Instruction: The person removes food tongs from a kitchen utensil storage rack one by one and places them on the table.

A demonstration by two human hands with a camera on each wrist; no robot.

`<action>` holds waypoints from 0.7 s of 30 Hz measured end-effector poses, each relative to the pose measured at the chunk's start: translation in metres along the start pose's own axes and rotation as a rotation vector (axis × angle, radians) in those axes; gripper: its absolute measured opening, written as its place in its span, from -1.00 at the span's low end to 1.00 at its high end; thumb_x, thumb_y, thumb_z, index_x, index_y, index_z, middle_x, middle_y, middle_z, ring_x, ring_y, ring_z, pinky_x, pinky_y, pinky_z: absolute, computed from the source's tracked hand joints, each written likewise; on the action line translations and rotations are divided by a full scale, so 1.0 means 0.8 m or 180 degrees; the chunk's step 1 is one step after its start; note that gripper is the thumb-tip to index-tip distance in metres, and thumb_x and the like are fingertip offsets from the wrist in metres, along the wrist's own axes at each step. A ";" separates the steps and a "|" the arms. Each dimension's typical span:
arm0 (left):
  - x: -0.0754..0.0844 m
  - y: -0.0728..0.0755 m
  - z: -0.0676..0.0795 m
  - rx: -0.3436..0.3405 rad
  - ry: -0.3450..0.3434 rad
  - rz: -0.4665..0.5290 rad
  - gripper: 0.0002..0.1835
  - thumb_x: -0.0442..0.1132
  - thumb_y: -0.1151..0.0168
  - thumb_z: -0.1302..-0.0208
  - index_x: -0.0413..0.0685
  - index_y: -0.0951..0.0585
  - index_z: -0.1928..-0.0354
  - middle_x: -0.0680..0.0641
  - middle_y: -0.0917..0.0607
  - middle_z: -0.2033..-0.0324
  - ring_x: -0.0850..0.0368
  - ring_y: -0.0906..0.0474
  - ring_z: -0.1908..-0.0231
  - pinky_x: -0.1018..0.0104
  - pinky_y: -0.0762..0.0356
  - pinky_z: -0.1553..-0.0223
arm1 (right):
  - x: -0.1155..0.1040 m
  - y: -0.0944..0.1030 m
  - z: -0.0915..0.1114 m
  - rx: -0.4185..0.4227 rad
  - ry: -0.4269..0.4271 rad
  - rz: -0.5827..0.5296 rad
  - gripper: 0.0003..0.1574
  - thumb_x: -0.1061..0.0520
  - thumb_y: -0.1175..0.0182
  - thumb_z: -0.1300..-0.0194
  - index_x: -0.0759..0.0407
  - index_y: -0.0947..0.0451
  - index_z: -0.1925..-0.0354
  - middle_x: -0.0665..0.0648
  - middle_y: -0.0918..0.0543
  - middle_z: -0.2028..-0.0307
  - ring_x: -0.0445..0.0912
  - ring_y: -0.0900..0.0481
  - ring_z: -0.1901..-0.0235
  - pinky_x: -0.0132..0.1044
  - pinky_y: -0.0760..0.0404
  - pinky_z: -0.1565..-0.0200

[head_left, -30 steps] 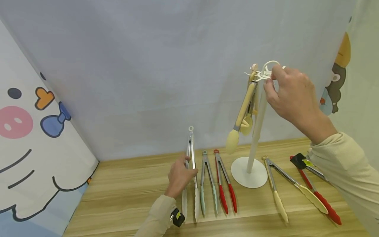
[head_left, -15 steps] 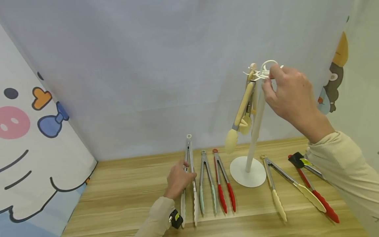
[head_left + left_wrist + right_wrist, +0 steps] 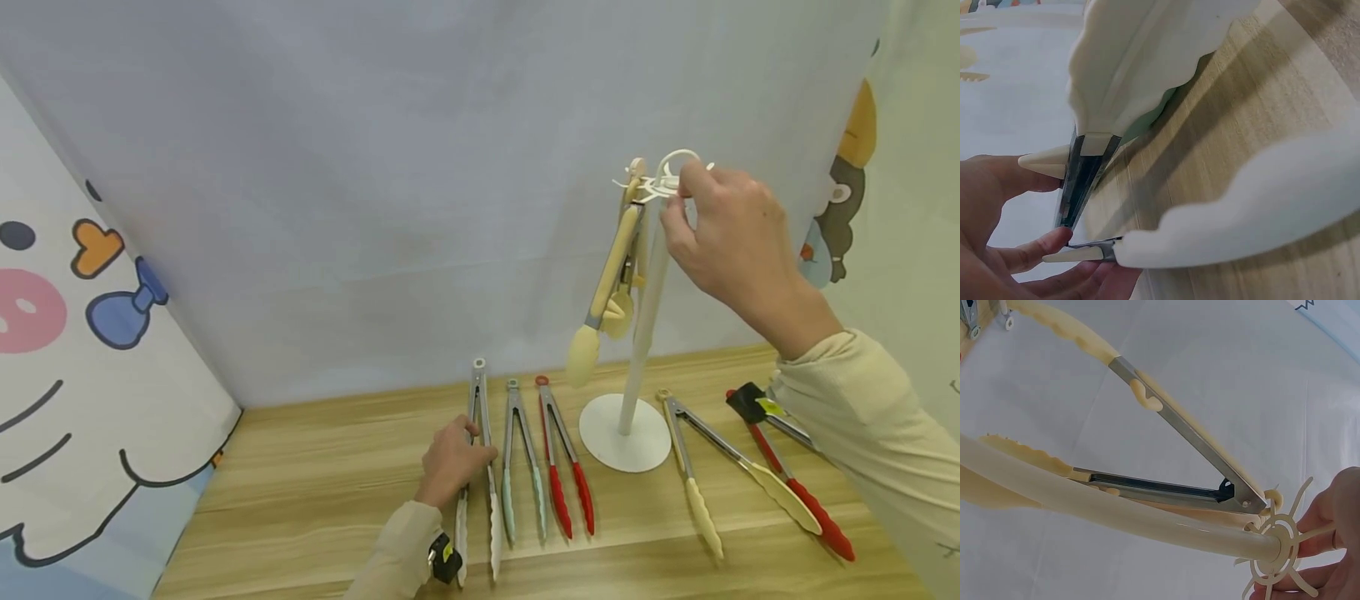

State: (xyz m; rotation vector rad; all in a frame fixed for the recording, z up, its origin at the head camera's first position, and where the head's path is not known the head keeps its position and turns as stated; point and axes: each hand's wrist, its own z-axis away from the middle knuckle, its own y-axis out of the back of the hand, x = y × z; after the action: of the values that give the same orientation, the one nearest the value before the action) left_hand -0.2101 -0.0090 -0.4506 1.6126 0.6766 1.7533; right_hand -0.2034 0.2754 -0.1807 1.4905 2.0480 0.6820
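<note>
My left hand (image 3: pixel 452 462) grips a pair of white-tipped metal tongs (image 3: pixel 1129 69), with its thumb on one arm and its fingers at the other. The tongs stand spread apart near the table, hinge end away from me; whether they touch the wood I cannot tell. My right hand (image 3: pixel 738 237) pinches the hooked ring (image 3: pixel 1275 550) at the top of a white stand (image 3: pixel 637 350). Pale yellow tongs (image 3: pixel 1185 428) hang from a hook there, spread. Behind them hangs more pale yellow, partly hidden by the post.
Mint tongs (image 3: pixel 537 500) and red tongs (image 3: pixel 557 500) lie spread between my left hand and the stand's round base (image 3: pixel 600 446). Right of the base lie yellow tongs (image 3: pixel 703 517) and other red tongs (image 3: pixel 828 533), partly overlapping. A grey cloth (image 3: pixel 360 208) hangs behind the table.
The white tongs have come down and toward me in my left hand, their hinge end now lower. My right hand keeps its pinch on the stand. The view has shifted slightly.
</note>
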 end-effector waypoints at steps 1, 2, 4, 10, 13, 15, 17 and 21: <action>0.000 0.000 0.000 -0.0001 -0.0015 -0.0007 -0.64 -0.05 -0.24 0.11 -0.01 -0.46 0.23 0.03 -0.49 0.68 0.14 -0.33 0.71 0.22 -0.19 0.52 | 0.000 0.000 0.000 -0.0001 -0.0005 0.0004 -0.81 0.16 0.13 -0.20 0.24 -0.34 0.44 0.13 -0.25 0.73 0.00 -0.14 0.69 -0.21 -0.08 0.62; 0.000 -0.001 0.001 -0.0008 -0.0026 -0.0011 -0.64 -0.05 -0.24 0.10 -0.02 -0.46 0.23 0.03 -0.49 0.68 0.13 -0.33 0.71 0.22 -0.19 0.52 | 0.001 0.000 0.000 -0.0009 -0.0013 0.0005 -0.81 0.15 0.13 -0.20 0.24 -0.34 0.44 0.13 -0.25 0.73 0.00 -0.15 0.68 -0.21 -0.08 0.62; 0.001 -0.001 0.002 -0.0027 -0.0032 -0.0013 -0.64 -0.05 -0.25 0.11 -0.02 -0.46 0.24 0.02 -0.49 0.64 0.13 -0.34 0.69 0.22 -0.20 0.54 | 0.001 0.001 0.000 -0.0007 -0.0019 0.0000 -0.81 0.15 0.13 -0.20 0.24 -0.34 0.44 0.14 -0.26 0.73 0.01 -0.15 0.68 -0.20 -0.08 0.61; 0.000 -0.002 0.006 -0.0091 -0.0028 -0.0019 -0.64 -0.07 -0.24 0.14 -0.04 -0.45 0.26 -0.01 -0.49 0.59 0.12 -0.36 0.70 0.24 -0.24 0.64 | 0.001 0.001 0.000 0.0008 -0.0024 -0.0047 -0.82 0.17 0.13 -0.19 0.24 -0.34 0.45 0.13 -0.27 0.72 0.01 -0.16 0.66 -0.20 -0.09 0.60; 0.000 -0.003 0.006 -0.0096 -0.0023 -0.0050 -0.65 -0.08 -0.25 0.15 -0.05 -0.45 0.29 -0.01 -0.49 0.59 0.12 -0.36 0.70 0.24 -0.24 0.66 | 0.001 0.001 0.001 0.0001 -0.0038 -0.0102 -0.84 0.19 0.14 -0.18 0.23 -0.32 0.47 0.12 -0.26 0.71 0.00 -0.16 0.65 -0.20 -0.09 0.59; 0.000 -0.004 0.005 -0.0114 -0.0017 -0.0079 -0.65 -0.07 -0.27 0.16 -0.06 -0.45 0.31 -0.01 -0.48 0.59 0.12 -0.36 0.70 0.25 -0.25 0.67 | 0.000 0.001 0.001 -0.0013 -0.0052 -0.0134 -0.84 0.20 0.14 -0.18 0.23 -0.32 0.47 0.12 -0.27 0.71 0.00 -0.16 0.65 -0.21 -0.10 0.60; 0.000 -0.006 0.004 -0.0126 -0.0025 -0.0147 -0.64 -0.05 -0.30 0.16 -0.06 -0.45 0.34 -0.01 -0.47 0.59 0.12 -0.36 0.69 0.25 -0.24 0.65 | 0.000 0.001 0.001 -0.0038 -0.0058 -0.0159 -0.84 0.20 0.15 -0.19 0.23 -0.31 0.47 0.13 -0.28 0.70 -0.01 -0.15 0.65 -0.21 -0.10 0.61; 0.001 -0.009 0.004 -0.0135 -0.0056 -0.0232 -0.63 -0.03 -0.33 0.17 -0.07 -0.45 0.37 0.00 -0.46 0.58 0.13 -0.36 0.68 0.25 -0.22 0.63 | 0.001 0.003 0.002 -0.0104 -0.0081 -0.0188 -0.84 0.21 0.17 -0.20 0.25 -0.32 0.44 0.14 -0.31 0.68 0.00 -0.17 0.64 -0.21 -0.11 0.60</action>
State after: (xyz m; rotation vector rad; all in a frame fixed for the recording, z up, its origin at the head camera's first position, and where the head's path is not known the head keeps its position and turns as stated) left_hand -0.2065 -0.0039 -0.4551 1.5537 0.6770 1.6882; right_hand -0.2008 0.2766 -0.1803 1.4075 2.0437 0.6667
